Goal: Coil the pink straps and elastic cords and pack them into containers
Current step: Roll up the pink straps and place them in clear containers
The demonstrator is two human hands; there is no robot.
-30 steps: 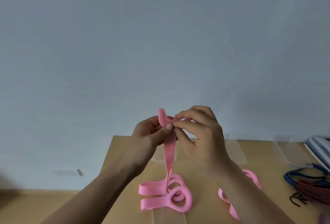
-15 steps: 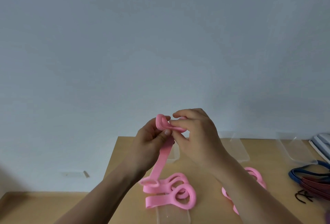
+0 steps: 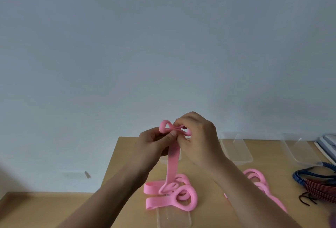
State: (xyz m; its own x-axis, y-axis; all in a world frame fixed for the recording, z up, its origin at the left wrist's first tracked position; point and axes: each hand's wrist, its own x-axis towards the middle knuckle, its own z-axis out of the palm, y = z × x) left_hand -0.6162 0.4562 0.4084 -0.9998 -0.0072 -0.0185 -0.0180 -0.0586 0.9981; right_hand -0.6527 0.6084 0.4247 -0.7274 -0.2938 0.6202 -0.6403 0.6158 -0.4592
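A long pink strap (image 3: 172, 166) hangs from both my hands above the wooden table (image 3: 127, 187). My left hand (image 3: 154, 144) pinches its top, where a small loop sticks up. My right hand (image 3: 198, 137) grips the folded part beside that loop, fingers curled round it. The strap's lower length lies in loose loops on the table below. A second pink strap (image 3: 258, 180) lies on the table to the right, partly hidden by my right forearm.
Clear plastic containers stand on the table: one (image 3: 236, 147) behind my right hand, one (image 3: 300, 147) at far right, one (image 3: 174, 218) at the front edge. Blue and dark red elastic cords (image 3: 320, 184) lie at the right. A plain wall rises behind.
The strap's top has been folded into a two-sided loop between my hands. Both hands moved slightly lower and the hanging length swung back upright.
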